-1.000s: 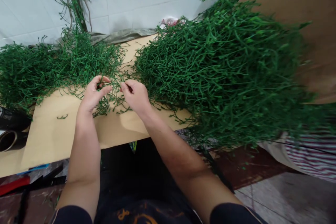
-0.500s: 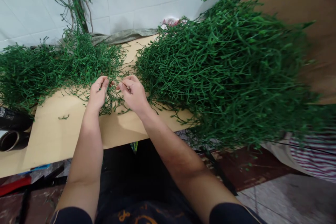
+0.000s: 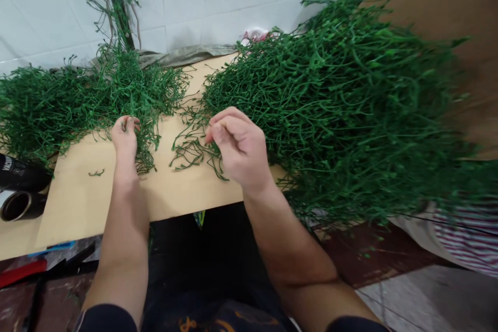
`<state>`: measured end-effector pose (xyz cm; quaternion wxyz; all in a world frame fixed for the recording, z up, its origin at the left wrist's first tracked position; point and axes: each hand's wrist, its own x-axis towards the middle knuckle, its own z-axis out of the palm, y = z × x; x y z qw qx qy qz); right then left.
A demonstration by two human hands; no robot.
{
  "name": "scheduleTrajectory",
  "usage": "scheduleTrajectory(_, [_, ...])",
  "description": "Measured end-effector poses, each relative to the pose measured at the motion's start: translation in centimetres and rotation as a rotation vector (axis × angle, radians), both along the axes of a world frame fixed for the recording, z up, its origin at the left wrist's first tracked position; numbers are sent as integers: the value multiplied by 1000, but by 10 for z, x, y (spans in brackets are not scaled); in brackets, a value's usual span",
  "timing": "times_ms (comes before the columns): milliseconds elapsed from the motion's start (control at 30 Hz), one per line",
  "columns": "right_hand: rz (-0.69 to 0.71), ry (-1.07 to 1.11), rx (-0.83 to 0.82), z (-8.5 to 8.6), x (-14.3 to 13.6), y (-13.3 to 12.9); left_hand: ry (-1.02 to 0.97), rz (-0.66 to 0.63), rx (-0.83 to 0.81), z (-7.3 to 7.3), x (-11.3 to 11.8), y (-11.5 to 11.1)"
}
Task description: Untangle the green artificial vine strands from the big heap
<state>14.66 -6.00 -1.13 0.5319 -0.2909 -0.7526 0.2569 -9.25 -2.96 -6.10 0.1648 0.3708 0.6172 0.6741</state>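
Note:
My left hand (image 3: 125,132) is closed on a bunch of thin green stems (image 3: 144,148) that hangs from its right side over the tan board (image 3: 171,197). To the right, my right hand (image 3: 240,148) is raised in front of a large green stem pile (image 3: 334,98). Its fingers are curled with the thumb against them, and what they hold, if anything, is hidden. A few loose stems (image 3: 190,153) lie on the board between my hands. Behind my left hand spreads a smaller green pile (image 3: 50,106).
A dark bottle (image 3: 23,174) and a dark cup (image 3: 19,206) stand at the left. Against the tiled wall leans a dark upright piece (image 3: 119,8) with stems on it. Brown cardboard (image 3: 439,5) rises at the right, above striped fabric (image 3: 467,238).
My hands have moved apart. The left one went left with its stems, and the right one moved right and nearer the camera, away from the bunch.

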Motion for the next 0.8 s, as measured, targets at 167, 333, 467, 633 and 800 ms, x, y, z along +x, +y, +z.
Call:
scheduleTrajectory(167, [-115, -61, -175, -26, -8, 29, -40, -282, -23, 16, 34, -8])
scheduleTrajectory(333, [-36, 46, -424, -46, -41, 37, -63, -383, -27, 16, 45, -8])
scheduleTrajectory(467, [56, 88, -540, -44, -64, 36, -74, -392, -26, 12, 44, -5])
scheduleTrajectory(633, [37, 134, -462, -43, -73, 33, -139, -401, 45, 9, 43, -2])
scheduleTrajectory(800, [158, -3, -375, -42, -64, 7, -267, -173, 192, 6, 19, 4])
